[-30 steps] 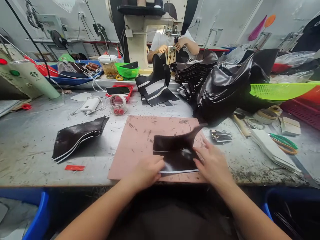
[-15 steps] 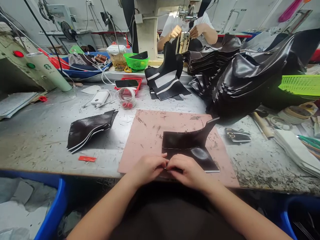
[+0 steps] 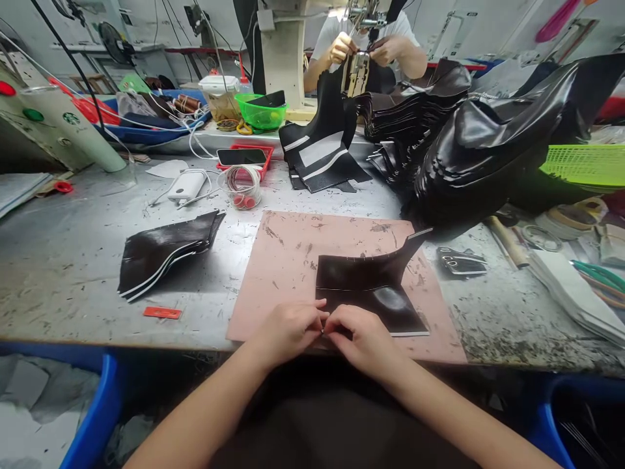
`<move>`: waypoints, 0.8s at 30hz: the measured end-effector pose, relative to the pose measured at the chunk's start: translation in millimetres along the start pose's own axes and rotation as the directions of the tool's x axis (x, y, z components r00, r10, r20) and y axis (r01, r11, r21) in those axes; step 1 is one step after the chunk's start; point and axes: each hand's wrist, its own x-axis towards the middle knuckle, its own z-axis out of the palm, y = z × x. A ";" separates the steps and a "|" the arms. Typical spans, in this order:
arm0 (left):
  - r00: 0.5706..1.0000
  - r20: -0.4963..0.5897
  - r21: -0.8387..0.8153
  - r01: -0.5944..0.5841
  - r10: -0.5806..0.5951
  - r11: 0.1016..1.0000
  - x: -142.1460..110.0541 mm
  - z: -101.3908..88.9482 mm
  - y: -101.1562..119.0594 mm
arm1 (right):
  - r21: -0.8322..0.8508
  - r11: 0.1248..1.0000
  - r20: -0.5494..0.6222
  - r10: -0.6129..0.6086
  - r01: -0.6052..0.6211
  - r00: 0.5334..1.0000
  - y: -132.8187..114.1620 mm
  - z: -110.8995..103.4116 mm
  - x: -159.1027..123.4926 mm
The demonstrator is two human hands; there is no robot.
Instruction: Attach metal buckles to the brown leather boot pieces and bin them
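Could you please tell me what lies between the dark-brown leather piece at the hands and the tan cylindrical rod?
Beyond the leather piece, the head view shows pink board, then small black pale-edged pieces on the grey tabletop.

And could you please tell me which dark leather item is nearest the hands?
The piece on the mat, at the left hand and right hand; the stack at left and heap at back right lie farther off.
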 end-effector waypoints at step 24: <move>0.938 0.340 0.314 -0.038 -0.075 0.949 14.2 -14.1 25.2 | 0.748 0.664 -0.405 0.447 0.008 0.797 46.7 -80.2 -59.5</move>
